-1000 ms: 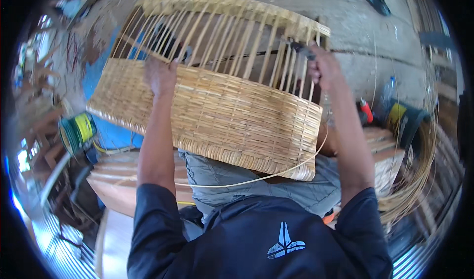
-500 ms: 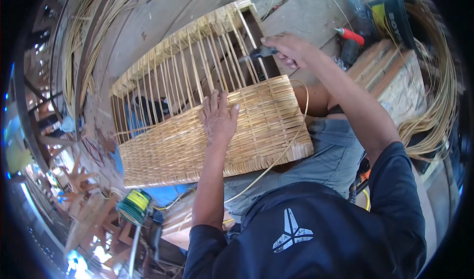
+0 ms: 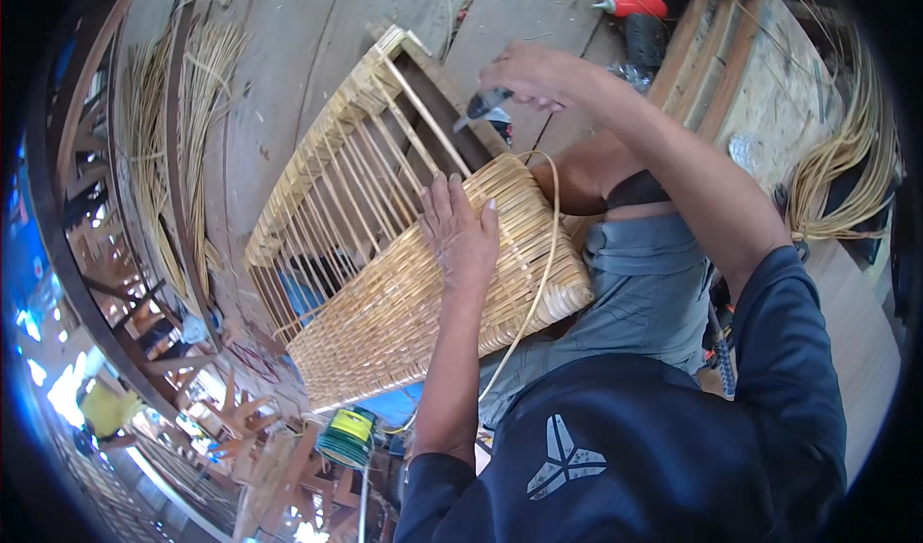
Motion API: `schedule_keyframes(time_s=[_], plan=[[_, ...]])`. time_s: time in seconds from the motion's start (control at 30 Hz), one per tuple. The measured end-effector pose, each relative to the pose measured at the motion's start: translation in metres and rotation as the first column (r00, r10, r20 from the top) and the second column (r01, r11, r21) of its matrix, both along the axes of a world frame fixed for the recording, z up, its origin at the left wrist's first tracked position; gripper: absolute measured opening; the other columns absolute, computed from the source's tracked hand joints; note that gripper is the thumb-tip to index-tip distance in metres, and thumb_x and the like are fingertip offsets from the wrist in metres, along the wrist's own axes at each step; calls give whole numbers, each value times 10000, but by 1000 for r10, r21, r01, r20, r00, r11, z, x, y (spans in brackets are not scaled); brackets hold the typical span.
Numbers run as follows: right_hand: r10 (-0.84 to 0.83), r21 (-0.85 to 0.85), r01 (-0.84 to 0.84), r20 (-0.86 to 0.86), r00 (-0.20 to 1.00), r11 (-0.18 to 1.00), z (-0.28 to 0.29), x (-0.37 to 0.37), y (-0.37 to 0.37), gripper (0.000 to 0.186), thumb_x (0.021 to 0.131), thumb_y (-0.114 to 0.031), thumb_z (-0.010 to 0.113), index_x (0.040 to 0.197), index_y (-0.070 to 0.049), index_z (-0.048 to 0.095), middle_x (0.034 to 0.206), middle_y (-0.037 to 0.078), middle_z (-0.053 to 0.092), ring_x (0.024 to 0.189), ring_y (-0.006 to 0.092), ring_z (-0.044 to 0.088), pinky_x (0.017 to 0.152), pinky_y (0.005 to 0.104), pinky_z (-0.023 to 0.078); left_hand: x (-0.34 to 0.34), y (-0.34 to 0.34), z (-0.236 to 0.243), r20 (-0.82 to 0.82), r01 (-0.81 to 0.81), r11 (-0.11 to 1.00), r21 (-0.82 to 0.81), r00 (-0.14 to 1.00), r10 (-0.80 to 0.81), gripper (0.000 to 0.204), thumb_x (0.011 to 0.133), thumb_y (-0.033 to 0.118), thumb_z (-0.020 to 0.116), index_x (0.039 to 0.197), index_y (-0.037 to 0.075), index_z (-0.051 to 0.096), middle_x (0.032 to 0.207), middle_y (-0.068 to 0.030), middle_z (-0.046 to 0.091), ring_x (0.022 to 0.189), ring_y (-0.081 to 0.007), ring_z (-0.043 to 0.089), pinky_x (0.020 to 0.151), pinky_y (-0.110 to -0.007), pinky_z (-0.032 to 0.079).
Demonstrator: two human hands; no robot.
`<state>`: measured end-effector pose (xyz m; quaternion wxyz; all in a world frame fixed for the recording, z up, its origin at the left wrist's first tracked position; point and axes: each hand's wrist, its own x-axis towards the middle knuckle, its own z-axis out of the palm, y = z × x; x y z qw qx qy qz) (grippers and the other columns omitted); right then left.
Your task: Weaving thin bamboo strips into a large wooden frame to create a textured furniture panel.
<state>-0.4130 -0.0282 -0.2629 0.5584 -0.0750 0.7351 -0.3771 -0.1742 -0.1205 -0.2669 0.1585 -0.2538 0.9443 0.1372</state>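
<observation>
A half-woven rattan basket [image 3: 385, 303] lies tilted across my lap, its lower part closely woven and its upper part bare upright ribs ending in a wooden rim [image 3: 317, 149]. My left hand [image 3: 460, 235] rests flat, fingers spread, on the woven wall near its top edge. Above the far corner of the rim, my right hand [image 3: 534, 72] grips a small dark-handled tool [image 3: 484, 105]. A loose rattan strand [image 3: 548, 245] curves from the weave's edge down over my grey shorts.
A red-tipped tool [image 3: 630, 6] lies on the plank floor at the top. Coils of rattan cane [image 3: 846, 158] sit at the right beside a wooden block [image 3: 760, 72]. More cane bundles [image 3: 183, 129] lean at the left. A green spool [image 3: 346, 435] lies below the basket.
The view has swung, so the basket now sits more to the left. My left hand has slid up toward the weave's top edge, and my right hand with the tool has lifted past the rim corner.
</observation>
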Motion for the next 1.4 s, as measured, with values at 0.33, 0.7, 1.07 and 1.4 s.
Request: schedule_keyframes(time_s=[0.33, 0.7, 1.07, 1.4], plan=[[120, -25, -127, -185, 975, 992, -8, -15, 27, 384, 773, -327, 489, 649, 20, 596, 537, 111, 540, 461, 217, 541, 425, 376, 441, -17, 13, -16, 99, 59, 995, 83, 993, -67, 518, 886, 312, 501, 1315, 48, 383, 1349, -166, 384, 1300, -389, 272, 1070, -477, 200], [235, 36, -235, -297, 925, 971, -38, 4, 7, 294, 746, -204, 534, 917, -15, 681, 908, 171, 668, 836, 323, 648, 724, 438, 504, -37, 27, 1, 24, 264, 939, -219, 964, -265, 437, 813, 208, 571, 1197, 15, 496, 1269, -209, 416, 1191, -383, 366, 1011, -473, 266], [459, 61, -456, -79, 885, 888, -65, 2, -7, 341, 737, -191, 606, 1061, -100, 664, 1049, 102, 659, 978, 249, 628, 803, 403, 487, -91, 19, -27, 54, 530, 848, 7, 847, -529, 302, 768, 48, 476, 1021, 43, 641, 1233, -177, 476, 1194, -391, 382, 980, -480, 295], [52, 129, -19, -259, 964, 991, -46, -30, 18, 354, 805, -183, 517, 1121, -66, 625, 1169, 121, 606, 1044, 286, 600, 850, 421, 478, -99, 64, 12, 185, 67, 964, 257, 976, -117, 231, 865, 209, 491, 891, 15, 614, 961, -204, 603, 949, -355, 564, 797, -454, 430]])
